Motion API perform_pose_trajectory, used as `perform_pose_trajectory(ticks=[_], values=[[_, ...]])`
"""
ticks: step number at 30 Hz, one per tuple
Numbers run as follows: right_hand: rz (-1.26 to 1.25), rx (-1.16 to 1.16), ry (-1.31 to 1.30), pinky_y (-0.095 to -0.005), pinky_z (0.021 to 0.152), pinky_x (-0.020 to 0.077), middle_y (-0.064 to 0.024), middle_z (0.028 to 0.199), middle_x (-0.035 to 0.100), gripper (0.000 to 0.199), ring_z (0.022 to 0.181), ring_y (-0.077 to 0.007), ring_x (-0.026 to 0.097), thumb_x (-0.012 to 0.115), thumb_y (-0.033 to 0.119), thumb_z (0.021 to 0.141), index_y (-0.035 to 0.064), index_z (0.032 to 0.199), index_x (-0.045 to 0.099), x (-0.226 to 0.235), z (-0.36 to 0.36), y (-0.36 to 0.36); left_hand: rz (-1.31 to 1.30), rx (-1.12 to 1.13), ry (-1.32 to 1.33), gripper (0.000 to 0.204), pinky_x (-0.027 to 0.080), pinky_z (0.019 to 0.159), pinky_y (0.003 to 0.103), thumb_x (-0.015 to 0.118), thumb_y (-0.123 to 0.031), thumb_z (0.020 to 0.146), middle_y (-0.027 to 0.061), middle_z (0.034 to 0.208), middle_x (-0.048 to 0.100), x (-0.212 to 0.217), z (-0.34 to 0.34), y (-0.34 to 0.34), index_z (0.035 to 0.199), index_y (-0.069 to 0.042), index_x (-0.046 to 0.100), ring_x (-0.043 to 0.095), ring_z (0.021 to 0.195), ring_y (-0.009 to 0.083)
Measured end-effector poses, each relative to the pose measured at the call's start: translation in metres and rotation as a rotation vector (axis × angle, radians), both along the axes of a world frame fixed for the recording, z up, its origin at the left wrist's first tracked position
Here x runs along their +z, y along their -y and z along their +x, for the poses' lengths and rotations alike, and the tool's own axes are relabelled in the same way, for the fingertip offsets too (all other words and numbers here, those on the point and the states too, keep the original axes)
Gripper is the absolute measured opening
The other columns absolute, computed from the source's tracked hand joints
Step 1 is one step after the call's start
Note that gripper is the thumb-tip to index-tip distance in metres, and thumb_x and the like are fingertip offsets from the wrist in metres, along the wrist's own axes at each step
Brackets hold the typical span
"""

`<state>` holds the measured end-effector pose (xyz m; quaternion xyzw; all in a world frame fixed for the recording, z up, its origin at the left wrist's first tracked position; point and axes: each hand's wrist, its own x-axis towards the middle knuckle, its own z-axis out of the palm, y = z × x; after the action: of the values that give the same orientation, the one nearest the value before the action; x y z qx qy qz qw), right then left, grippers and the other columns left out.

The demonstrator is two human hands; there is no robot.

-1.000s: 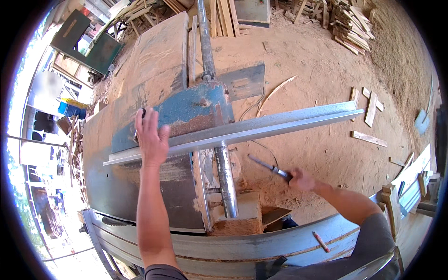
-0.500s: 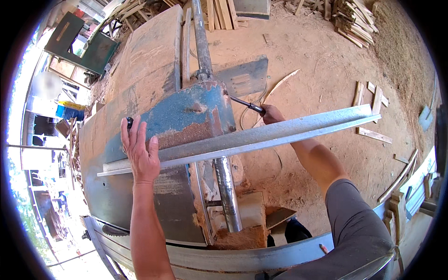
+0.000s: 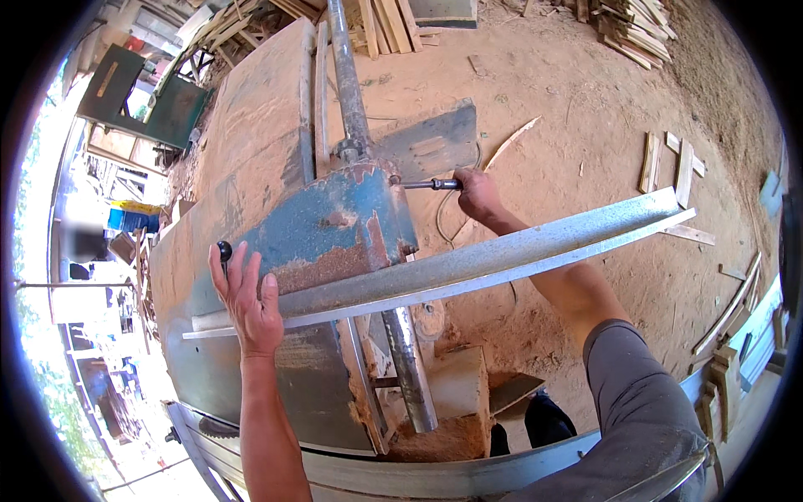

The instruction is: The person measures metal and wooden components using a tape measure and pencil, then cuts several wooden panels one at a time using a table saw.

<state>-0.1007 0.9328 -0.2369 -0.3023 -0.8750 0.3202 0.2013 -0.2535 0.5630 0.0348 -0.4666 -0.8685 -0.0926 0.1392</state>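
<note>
Our right hand (image 3: 478, 192) closes over the handle of the tool (image 3: 431, 184), so we cannot see the grip itself, and its tip is hidden where it meets the blue housing (image 3: 335, 230). The long metal rail (image 3: 468, 268) covers part of our right forearm and the pipe (image 3: 410, 368) beneath. Our left hand (image 3: 247, 301) hides the rail's near end, and the black knob (image 3: 223, 248) shows only partly past the fingers (image 3: 242, 263). The far yard at left is too blurred to read.

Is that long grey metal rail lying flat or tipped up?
Lying roughly flat: the rail rests across the blue housing, left hand on it.
</note>
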Motion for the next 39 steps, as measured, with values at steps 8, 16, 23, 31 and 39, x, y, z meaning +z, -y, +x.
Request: perform_pose_trajectory(ticks=[8,16,23,31,39], values=[[0.406,0.039,0.031,-0.0516,0.074,0.0482,-0.0143,0.09,0.07,0.013,0.092,-0.0357,0.065,0.062,0.004,0.073,0.0093,0.083,0.067,0.066,0.012,-0.038,0.035,0.016,-0.03,0.033,0.021,0.122,0.049,0.06,-0.017,0.094,0.0144,0.142,0.057,-0.007,-0.004,0.003,0.119,0.003,0.069,0.026,0.15,0.0383],[0.0,0.086,0.145,-0.0443,0.061,0.0457,-0.0159,0.073,0.064,0.01,0.072,-0.0321,0.066,0.068,0.015,0.085,0.0061,0.084,0.064,-0.081,0.072,-0.056,0.13,-0.011,-0.041,0.034,0.026,0.12,0.05,0.064,-0.022,0.093,0.0136,0.138,0.058,-0.002,-0.007,0.002,0.119,-0.002,0.07,0.027,0.149,0.0366],[-0.028,0.603,0.04,-0.0459,0.073,0.0475,-0.0143,0.082,0.056,0.016,0.079,-0.0339,0.056,0.062,-0.006,0.076,0.0055,0.087,0.059,0.01,0.165,0.088,0.115,0.043,-0.055,0.034,0.026,0.12,0.049,0.065,-0.027,0.094,0.0105,0.137,0.06,-0.013,-0.004,0.016,0.119,-0.005,0.072,0.026,0.15,0.0338],[0.616,1.285,-0.459,-0.0364,0.069,0.0465,-0.0003,0.069,0.044,0.019,0.069,-0.0153,0.05,0.065,0.009,0.072,0.0163,0.068,0.049,0.181,0.121,0.201,0.101,0.021,-0.03,0.038,0.024,0.121,0.048,0.059,-0.029,0.098,0.0125,0.139,0.059,-0.007,-0.005,0.006,0.121,-0.001,0.07,0.025,0.151,0.0362],[0.529,1.411,-0.494,-0.0292,0.079,0.0448,0.0005,0.071,0.045,0.016,0.075,-0.0157,0.052,0.065,0.013,0.071,0.0139,0.072,0.048,0.212,0.091,0.205,0.094,0.028,-0.05,0.037,0.024,0.121,0.049,0.059,-0.029,0.098,0.0124,0.137,0.059,-0.008,-0.004,0.008,0.121,-0.002,0.069,0.024,0.151,0.0358]])
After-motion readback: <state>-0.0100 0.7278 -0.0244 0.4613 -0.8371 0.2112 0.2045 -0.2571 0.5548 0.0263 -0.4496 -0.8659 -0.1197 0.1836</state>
